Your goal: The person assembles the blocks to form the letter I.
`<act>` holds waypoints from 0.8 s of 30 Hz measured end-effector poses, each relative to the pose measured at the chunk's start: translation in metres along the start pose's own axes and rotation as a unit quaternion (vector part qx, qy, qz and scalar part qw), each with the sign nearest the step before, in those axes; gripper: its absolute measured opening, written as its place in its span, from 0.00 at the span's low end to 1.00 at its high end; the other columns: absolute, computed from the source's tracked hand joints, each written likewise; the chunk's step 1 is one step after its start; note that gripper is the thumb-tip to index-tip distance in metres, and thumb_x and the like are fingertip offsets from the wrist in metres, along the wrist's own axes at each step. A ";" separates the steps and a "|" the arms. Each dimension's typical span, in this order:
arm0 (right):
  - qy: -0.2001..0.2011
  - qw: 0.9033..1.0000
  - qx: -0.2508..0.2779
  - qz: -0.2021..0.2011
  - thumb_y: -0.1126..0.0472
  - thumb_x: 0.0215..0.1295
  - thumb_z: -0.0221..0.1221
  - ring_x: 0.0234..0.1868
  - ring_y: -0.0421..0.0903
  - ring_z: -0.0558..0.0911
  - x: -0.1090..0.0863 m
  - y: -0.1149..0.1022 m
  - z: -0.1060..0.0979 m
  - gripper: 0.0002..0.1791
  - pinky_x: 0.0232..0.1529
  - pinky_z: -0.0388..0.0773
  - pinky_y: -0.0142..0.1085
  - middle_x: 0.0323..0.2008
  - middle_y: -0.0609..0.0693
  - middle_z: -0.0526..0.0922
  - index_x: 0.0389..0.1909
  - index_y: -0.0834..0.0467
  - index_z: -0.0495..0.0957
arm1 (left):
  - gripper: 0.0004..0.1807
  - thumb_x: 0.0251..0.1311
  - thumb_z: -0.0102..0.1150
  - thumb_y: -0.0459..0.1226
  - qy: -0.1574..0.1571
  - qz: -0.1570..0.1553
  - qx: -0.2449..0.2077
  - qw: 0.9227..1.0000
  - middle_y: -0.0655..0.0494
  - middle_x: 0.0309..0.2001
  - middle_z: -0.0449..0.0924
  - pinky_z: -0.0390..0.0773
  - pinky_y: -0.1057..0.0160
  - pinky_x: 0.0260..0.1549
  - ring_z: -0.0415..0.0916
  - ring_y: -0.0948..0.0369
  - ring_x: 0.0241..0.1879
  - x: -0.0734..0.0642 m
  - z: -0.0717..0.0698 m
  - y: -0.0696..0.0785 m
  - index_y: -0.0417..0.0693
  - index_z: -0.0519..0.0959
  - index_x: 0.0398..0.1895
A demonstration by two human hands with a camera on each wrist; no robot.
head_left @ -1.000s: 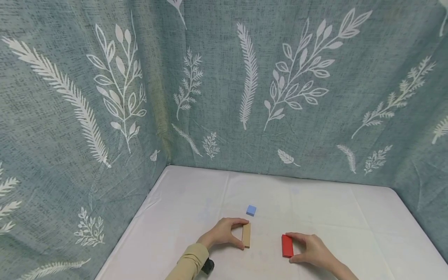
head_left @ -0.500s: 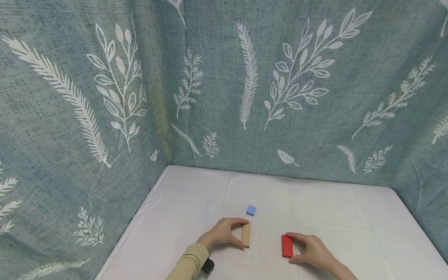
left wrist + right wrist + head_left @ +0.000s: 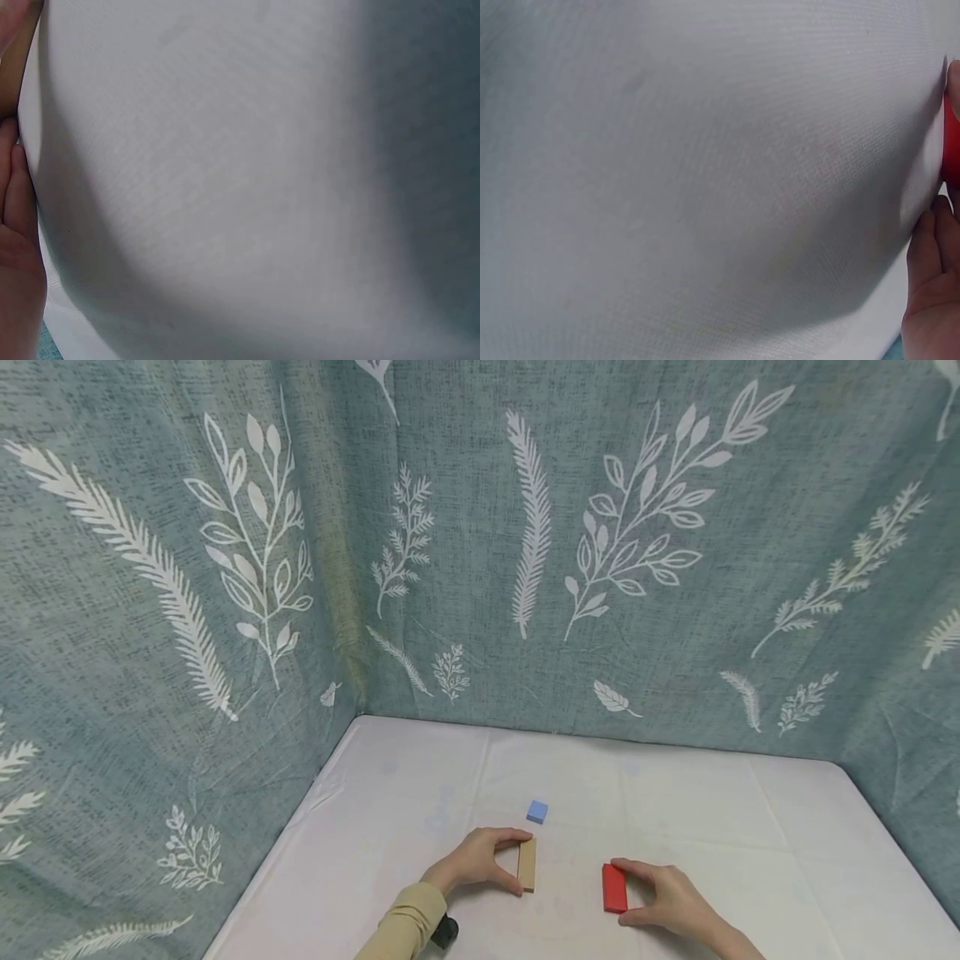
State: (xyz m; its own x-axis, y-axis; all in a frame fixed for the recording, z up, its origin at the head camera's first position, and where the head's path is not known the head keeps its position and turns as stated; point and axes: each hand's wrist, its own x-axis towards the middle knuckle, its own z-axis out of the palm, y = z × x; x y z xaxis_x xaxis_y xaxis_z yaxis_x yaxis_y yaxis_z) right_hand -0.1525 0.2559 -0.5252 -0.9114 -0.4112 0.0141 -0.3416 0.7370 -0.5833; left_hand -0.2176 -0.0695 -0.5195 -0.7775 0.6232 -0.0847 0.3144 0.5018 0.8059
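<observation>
In the head view my left hand (image 3: pixel 480 858) pinches a tan, wood-coloured block (image 3: pixel 527 865) by its two short ends, thumb at the near end and a finger at the far one. To the right, my right hand (image 3: pixel 666 897) holds a red rectangular block (image 3: pixel 614 888) the same way, end to end. Both blocks lie lengthwise away from me, with a gap of white cloth between them. A small blue block (image 3: pixel 537 812) sits just beyond the tan one, touched by neither hand. Each wrist view catches only part of a hand and a sliver of its block at the edge.
A white cloth (image 3: pixel 697 802) covers the table. Teal curtains (image 3: pixel 465 568) with white leaf prints rise behind its far edge and along both sides. A small black object (image 3: pixel 446 932) is beside the left sleeve (image 3: pixel 408 918).
</observation>
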 end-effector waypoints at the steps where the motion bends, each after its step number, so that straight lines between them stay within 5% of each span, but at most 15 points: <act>1: -0.002 1.000 0.000 0.001 0.39 0.43 0.70 0.56 0.51 0.78 0.000 0.000 0.000 0.41 0.54 0.80 0.38 0.55 0.49 0.81 0.59 0.55 0.75 | 0.40 0.36 0.78 0.37 0.000 0.000 -0.001 1.000 0.54 0.61 0.75 0.69 0.66 0.65 0.69 0.56 0.64 0.000 0.000 0.000 0.48 0.74 0.60; 18: -0.012 1.000 0.023 0.017 0.40 0.43 0.70 0.60 0.55 0.76 -0.001 -0.003 0.000 0.45 0.56 0.79 0.42 0.58 0.52 0.79 0.62 0.58 0.72 | 0.40 0.37 0.78 0.37 -0.001 -0.001 -0.013 1.000 0.54 0.61 0.75 0.69 0.66 0.65 0.69 0.56 0.64 -0.001 -0.001 0.000 0.48 0.74 0.60; 24: -0.011 0.997 0.074 0.026 0.44 0.47 0.70 0.60 0.59 0.74 0.000 -0.002 -0.008 0.41 0.56 0.79 0.45 0.59 0.55 0.78 0.62 0.59 0.72 | 0.40 0.37 0.78 0.37 0.000 0.004 -0.014 1.000 0.53 0.62 0.75 0.68 0.66 0.65 0.69 0.56 0.64 -0.001 -0.001 -0.002 0.47 0.74 0.60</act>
State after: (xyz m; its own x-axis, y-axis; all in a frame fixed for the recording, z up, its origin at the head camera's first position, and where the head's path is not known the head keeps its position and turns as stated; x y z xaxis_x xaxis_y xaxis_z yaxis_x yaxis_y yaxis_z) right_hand -0.1538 0.2590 -0.5177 -0.9215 -0.3867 -0.0360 -0.2544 0.6710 -0.6965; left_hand -0.2179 -0.0712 -0.5203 -0.7750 0.6271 -0.0787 0.3049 0.4800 0.8226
